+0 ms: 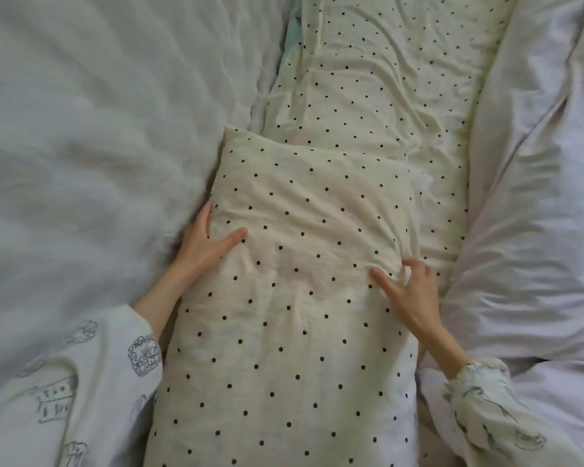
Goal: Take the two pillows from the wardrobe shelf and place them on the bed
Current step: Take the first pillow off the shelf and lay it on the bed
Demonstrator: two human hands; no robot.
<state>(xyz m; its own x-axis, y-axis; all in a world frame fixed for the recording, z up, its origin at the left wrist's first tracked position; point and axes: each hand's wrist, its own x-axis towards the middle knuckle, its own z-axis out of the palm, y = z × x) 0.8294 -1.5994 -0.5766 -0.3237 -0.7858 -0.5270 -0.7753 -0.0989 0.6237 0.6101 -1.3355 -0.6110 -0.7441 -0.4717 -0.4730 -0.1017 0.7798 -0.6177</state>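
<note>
A cream pillow with black dots [297,298] lies lengthwise in the middle of the view, its far end overlapping a second dotted cream pillow [385,79] that stretches away toward the top. My left hand [206,244] grips the near pillow's left edge, fingers tucked beside it and thumb lying on top. My right hand [408,291] rests on the pillow's right side with fingers spread and bent, bunching the fabric. Both pillows lie on the bed among rumpled white bedding [81,129].
Crumpled white duvet [536,197] rises along the right of the pillows and more fills the left. My printed white sleeves [91,382] cover both forearms at the bottom corners.
</note>
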